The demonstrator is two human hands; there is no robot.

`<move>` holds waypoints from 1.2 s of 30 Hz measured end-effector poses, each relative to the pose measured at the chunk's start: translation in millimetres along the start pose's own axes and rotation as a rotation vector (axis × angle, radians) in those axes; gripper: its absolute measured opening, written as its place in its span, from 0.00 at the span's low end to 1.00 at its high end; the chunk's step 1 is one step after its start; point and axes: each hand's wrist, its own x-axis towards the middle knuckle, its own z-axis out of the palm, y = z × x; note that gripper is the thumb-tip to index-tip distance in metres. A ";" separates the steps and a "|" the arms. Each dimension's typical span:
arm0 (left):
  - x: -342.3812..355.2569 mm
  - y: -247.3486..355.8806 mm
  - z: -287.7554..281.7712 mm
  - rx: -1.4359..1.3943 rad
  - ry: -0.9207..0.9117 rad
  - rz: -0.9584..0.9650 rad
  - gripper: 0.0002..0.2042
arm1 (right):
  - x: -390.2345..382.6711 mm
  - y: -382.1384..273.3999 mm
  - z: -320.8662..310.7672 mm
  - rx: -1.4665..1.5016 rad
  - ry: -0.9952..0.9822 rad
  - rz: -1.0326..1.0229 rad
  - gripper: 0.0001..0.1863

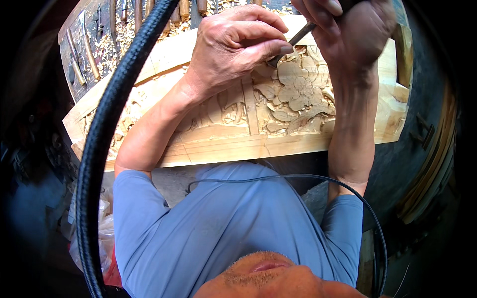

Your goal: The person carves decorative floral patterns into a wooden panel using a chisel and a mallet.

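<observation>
My right hand (355, 35) is closed on the dark handle of a chisel at the top right, its narrow metal blade (303, 34) slanting down leftward to the carving. My left hand (241, 42) is closed at the lower part of that blade, thumb beside it, resting over a pale wooden panel (218, 151). A relief flower with leaves (298, 92) lies between my forearms, divided by an upright strip from more carving at the left, which has loose shavings in it. The chisel's cutting tip is mostly hidden near my left thumb.
A row of carving tools (89, 54) and scattered shavings (107, 49) lie beyond the panel's far edge. A thick braided cable (104, 114) crosses the left of the view. Long wooden boards (437, 154) stand at the right; plastic bags (104, 233) are at the lower left.
</observation>
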 end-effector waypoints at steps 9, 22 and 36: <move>0.5 -2.2 8.0 0.160 0.054 0.034 0.05 | 13.1 3.6 -23.9 0.037 0.187 0.153 0.27; -5.5 -5.0 1.4 -0.082 0.121 -0.043 0.06 | -0.6 -13.5 3.0 0.031 0.164 -0.028 0.31; 1.1 -6.3 7.0 0.064 0.129 0.116 0.06 | 0.0 -7.0 -3.6 0.040 -0.013 -0.104 0.29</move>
